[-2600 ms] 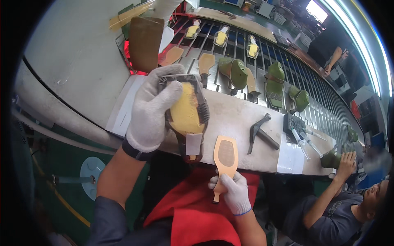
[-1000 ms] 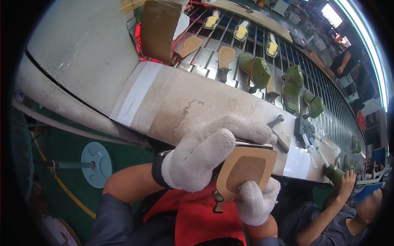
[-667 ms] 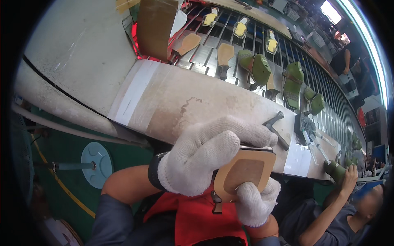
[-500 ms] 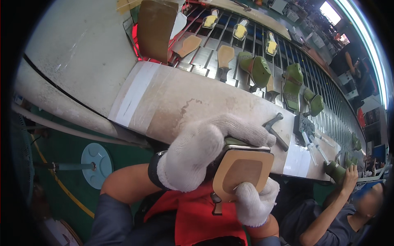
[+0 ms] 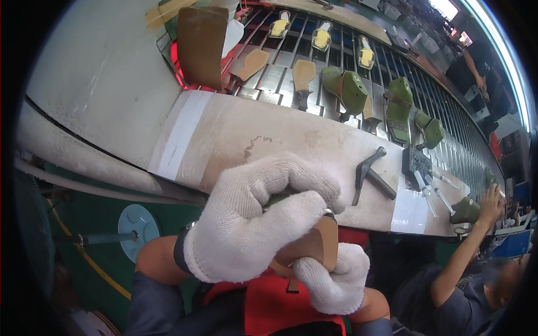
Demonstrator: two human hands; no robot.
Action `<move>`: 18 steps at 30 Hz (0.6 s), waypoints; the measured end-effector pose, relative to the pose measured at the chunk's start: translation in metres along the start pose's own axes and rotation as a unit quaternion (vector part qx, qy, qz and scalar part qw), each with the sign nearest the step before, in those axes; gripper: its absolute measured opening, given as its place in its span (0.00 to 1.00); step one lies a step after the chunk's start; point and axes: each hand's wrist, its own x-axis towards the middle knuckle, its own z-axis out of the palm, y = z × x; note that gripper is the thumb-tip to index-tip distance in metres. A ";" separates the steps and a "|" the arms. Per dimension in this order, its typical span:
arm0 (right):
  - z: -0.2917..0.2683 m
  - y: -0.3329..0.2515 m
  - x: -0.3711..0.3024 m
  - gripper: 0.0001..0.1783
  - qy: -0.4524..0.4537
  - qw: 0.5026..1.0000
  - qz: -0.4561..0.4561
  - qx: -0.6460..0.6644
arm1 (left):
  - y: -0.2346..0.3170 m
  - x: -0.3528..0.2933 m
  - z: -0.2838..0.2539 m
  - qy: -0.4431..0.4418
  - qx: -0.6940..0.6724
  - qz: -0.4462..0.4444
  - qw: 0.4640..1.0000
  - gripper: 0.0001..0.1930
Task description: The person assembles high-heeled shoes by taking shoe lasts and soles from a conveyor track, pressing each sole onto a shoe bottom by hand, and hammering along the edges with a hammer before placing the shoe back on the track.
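The right hand point(image 5: 333, 277) pinched a tan sole point(image 5: 315, 245) just short of the worktop point(image 5: 302, 137); the left hand point(image 5: 258, 224) clasped a mostly hidden shoe point(image 5: 276, 199) against the sole. Clear syringes point(image 5: 424, 191) lay on the worktop, contents indistinct; green lasts point(image 5: 354, 94) sat beyond it.

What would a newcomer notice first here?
Front and center, a white-gloved left hand wraps a mostly hidden green piece while the gloved right hand grips a tan sole. Beyond the bench, green shoe lasts sit on a metal conveyor. A hammer lies right of the left hand.
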 end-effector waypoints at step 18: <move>-0.007 -0.018 0.009 0.09 -0.083 0.996 0.016 -0.032 | 0.017 0.003 -0.010 -0.027 0.096 -0.020 0.995 0.20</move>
